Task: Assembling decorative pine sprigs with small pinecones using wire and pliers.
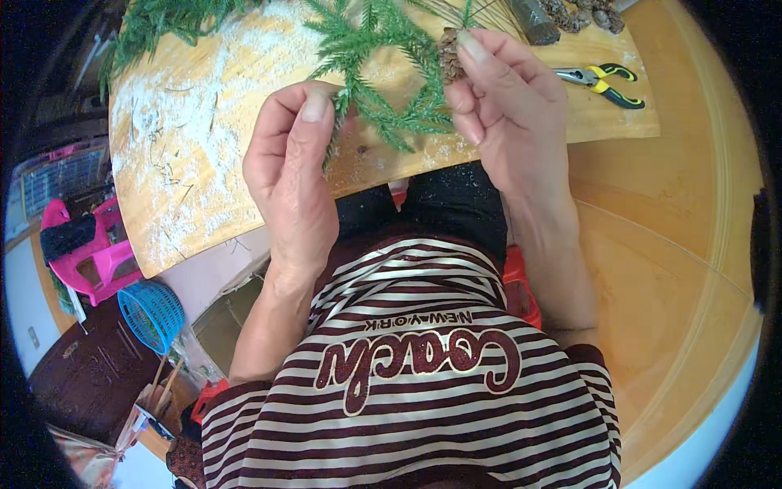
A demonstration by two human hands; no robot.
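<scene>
Over the near part of a wooden table (195, 204) I hold a ring of green artificial pine sprigs (358, 65). My left hand (293, 155) is closed on the ring's left side, its thumb pressed against a sprig. A small brown pine cone (449, 59) is pinched between the thumb and fingers of my right hand (517, 106). The cone sits against the ring's right side; whether it is fastened there I cannot tell.
White flakes litter the tabletop. More green sprigs (159, 28) lie at the far left. Pliers with yellow and black handles (611, 83) rest right of my right hand. Behind them are a dark bundle of thin strands (533, 20) and several pine cones (582, 15). A blue basket (152, 314) stands lower left.
</scene>
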